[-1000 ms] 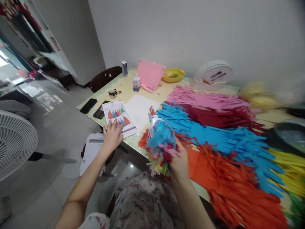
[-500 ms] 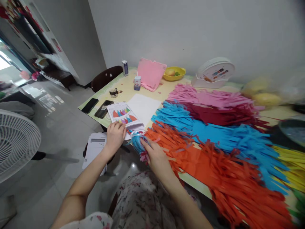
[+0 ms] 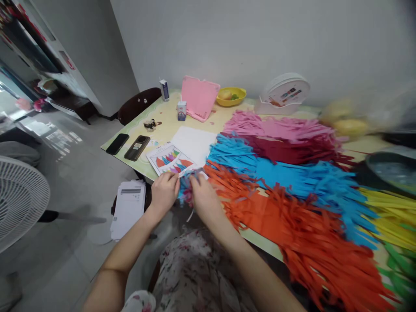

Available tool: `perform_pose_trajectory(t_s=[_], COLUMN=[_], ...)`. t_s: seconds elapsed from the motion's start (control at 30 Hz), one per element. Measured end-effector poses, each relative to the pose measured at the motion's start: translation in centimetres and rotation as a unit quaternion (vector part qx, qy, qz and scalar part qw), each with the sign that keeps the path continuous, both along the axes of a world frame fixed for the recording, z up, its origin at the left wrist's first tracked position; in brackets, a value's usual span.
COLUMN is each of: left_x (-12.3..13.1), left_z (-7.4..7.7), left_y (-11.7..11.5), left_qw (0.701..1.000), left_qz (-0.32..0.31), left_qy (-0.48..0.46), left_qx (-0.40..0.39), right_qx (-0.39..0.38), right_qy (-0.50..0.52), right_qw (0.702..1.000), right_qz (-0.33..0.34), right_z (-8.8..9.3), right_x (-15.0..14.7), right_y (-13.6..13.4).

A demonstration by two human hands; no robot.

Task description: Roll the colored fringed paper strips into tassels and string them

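Over the table's front edge, my right hand (image 3: 206, 197) is closed around a small bundle of blue and pink paper fringe (image 3: 184, 193), partly hidden by the fingers. White string (image 3: 190, 215) dangles below the bundle, and more of it shows pale at the top, between my hands. My left hand (image 3: 165, 190) pinches at the bundle's left side, seemingly on the string; the fingertips are blurred. Just beyond lies a printed sheet (image 3: 173, 158) picturing coloured tassels. To the right are fringed paper strips in orange (image 3: 269, 216), blue (image 3: 279, 173), dark red (image 3: 286, 149) and pink (image 3: 282, 129).
Two phones (image 3: 137, 147), a hair clip (image 3: 150, 124), small drink cartons (image 3: 181, 111), a pink tablet case (image 3: 199, 97) and a yellow fruit bowl (image 3: 231, 102) stand farther back. Papers (image 3: 129, 208) rest on a seat at left, near a white fan (image 3: 22, 203). Yellow fringe (image 3: 390, 214) lies right.
My left hand has moved right, from the printed sheet's edge to the bundle. Both hands now meet there, and a string end hangs below. The view has shifted slightly.
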State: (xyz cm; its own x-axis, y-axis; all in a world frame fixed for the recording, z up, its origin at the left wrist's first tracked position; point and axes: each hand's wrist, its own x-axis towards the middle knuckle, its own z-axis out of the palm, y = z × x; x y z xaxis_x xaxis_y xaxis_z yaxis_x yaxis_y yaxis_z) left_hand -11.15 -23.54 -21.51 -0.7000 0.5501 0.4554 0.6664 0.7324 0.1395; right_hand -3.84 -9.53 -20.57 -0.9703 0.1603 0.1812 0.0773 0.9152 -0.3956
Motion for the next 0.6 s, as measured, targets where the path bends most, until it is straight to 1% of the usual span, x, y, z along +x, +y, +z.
perform_pose_trajectory(t_s=[0.1,0.17,0.27,0.37,0.47,0.53,0.6], left_x=[0.2,0.3,0.7,1.3,1.5,1.4,1.1], left_z=[0.3,0.2,0.0,-0.1,-0.2,-0.3,-0.3], left_y=[0.1,0.0,0.1,0.6,1.1,1.1,1.0], left_qw=[1.000,1.000,1.000,1.000,0.999,0.999,0.999], left_qz=[0.010,0.012,0.013,-0.002,-0.013,-0.004,0.002], left_qy=[-0.016,-0.025,-0.023,-0.025,-0.034,-0.035,-0.033], left_qx=[-0.001,-0.005,-0.011,-0.017,-0.014,-0.007,-0.003], right_qx=[0.020,0.051,0.088,0.074,0.050,0.049,0.060], right_qy=[0.026,0.042,0.028,0.002,-0.009,0.004,0.021], right_qw=[0.998,0.996,0.994,0.995,0.996,0.997,0.996], right_qz=[0.053,0.054,0.061,0.073,0.068,0.062,0.063], right_z=[-0.5,-0.8,-1.2,-1.6,-1.9,-2.1,-2.4], right_x=[0.8,1.9,2.8,1.5,-0.1,0.0,1.2], right_y=[-0.4,-0.3,-0.2,-0.2,0.1,0.5,0.8])
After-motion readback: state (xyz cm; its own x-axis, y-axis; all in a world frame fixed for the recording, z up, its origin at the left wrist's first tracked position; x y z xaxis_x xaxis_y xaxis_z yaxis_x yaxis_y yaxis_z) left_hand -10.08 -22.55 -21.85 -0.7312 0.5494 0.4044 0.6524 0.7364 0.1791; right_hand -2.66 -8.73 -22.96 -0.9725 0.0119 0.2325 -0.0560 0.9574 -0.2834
